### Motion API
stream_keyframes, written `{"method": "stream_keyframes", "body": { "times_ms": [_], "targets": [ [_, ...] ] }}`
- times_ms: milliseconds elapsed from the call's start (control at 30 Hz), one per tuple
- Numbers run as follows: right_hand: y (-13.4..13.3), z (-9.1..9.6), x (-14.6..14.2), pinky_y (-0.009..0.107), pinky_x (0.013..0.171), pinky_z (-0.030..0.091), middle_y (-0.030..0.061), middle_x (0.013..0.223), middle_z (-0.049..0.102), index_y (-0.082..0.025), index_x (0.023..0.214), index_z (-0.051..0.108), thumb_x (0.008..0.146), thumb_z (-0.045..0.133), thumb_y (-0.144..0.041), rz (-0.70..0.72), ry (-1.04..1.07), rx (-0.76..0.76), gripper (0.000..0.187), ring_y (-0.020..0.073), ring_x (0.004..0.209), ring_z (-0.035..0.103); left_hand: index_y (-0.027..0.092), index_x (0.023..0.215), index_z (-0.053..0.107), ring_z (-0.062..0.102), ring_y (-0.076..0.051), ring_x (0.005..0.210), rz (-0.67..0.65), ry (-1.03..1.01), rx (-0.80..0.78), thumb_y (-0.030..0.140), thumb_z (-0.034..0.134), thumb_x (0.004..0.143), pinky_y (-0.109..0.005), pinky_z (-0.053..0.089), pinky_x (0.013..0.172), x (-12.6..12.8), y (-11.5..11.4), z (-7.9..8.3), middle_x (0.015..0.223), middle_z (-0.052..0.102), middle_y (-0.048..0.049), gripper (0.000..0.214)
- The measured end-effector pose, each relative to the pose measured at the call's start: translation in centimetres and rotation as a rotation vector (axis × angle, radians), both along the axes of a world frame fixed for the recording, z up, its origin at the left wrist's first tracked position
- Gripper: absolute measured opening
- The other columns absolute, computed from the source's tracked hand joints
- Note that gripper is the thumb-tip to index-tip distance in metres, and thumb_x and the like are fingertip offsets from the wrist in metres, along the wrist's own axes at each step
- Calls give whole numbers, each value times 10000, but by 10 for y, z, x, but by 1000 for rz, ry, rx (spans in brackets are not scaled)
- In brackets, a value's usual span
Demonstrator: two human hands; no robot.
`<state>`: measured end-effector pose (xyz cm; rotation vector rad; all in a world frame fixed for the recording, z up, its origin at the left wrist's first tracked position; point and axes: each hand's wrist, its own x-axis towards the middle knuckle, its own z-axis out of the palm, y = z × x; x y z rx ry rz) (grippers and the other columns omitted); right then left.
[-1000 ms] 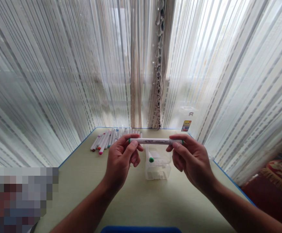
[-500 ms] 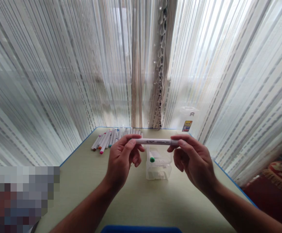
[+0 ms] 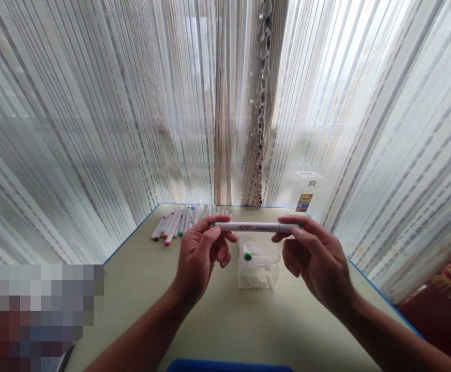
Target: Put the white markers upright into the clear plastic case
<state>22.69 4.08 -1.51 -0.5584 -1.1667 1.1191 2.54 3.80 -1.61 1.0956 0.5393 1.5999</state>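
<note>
A white double-ended marker (image 3: 254, 227) with green end caps is held level in front of me. My left hand (image 3: 202, 256) pinches its left end between thumb and fingers. My right hand (image 3: 313, 256) pinches its right end the same way. Just behind and below the marker stands a clear plastic box (image 3: 258, 263) on the pale green table (image 3: 218, 320). One marker with a green cap (image 3: 247, 256) stands inside the box.
A row of several white markers with coloured caps (image 3: 177, 222) lies at the table's far left. Striped sheer curtains surround the table, with a bead chain (image 3: 262, 103) hanging in the middle. A clear container with a yellow label (image 3: 305, 194) stands at the far right.
Both hands keep their hold on the marker. Fingers have shifted a little along its ends, and the view has drifted slightly.
</note>
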Motion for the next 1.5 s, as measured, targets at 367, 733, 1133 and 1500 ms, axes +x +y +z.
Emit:
{"method": "stream_keyframes", "body": {
  "times_ms": [367,733,1133,1500],
  "targets": [
    [0,-3,0,160,321,339,70,736,739,-153,1029,746,885,689,-259,-7,-11,8,187,58,353,472,102,1041,698,415,-52,428,10,16,-10,211,659,837,-187,382,390,0,-1,0,722,705,-45,235],
    [1,-1,-3,176,291,341,78,695,729,-123,961,753,922,652,-341,-45,14,-16,243,77,342,473,93,1028,710,446,-61,413,35,26,-35,318,669,889,-191,386,372,1,0,0,707,712,-60,268],
    [6,-7,-2,168,280,298,32,697,715,-167,959,724,886,746,-375,-106,-101,44,221,51,320,441,115,959,701,411,-32,381,91,123,-26,330,796,819,-168,378,350,2,2,-2,664,688,-21,274],
    [2,-3,-5,165,266,287,0,576,673,-166,868,688,784,848,-379,-116,-128,14,279,50,298,402,124,887,648,448,-40,376,110,201,-14,321,825,807,-159,374,353,2,-1,-2,605,660,7,277]
  ]
}}
